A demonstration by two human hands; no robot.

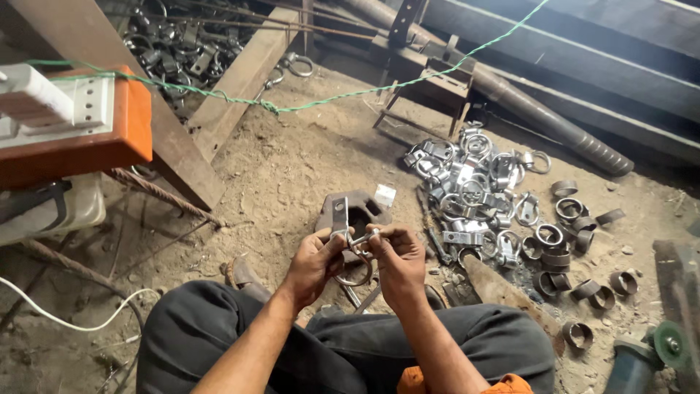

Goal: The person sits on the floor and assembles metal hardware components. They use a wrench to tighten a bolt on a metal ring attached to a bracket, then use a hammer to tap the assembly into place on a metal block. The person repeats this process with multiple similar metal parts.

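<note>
Nearest the camera, dark trousers [219,335] over the seated person's knees are seen, with both forearms reaching forward between them. The left hand [315,264] is closed, thumb and fingers pinched on a small shiny steel clamp piece with a flat upright strap and a hanging round ring [351,252], held just above the dirt floor [284,168]. The right hand [397,263] is likewise closed, its fingertips gripping the bolt end of the same piece from the opposite side. The piece is judged rigid, light enough for fingertip handling, smooth and possibly slippery, with edges that may be sharp; the ring is judged loose and liable to swing. A firm hold is best taken on the flat strap and the bolt head, not the ring.

Just beyond the hands, a dark heavy iron block with openings [362,208] is noted on the floor. Further right, a heap of similar bright steel clamps [474,190] and scattered dull cut steel rings [576,252] are recorded. At left, an orange box with a white socket strip [87,124] is observed. Farthest off, a long rusty steel pipe [510,95] and a green cord [350,95] are seen.
</note>
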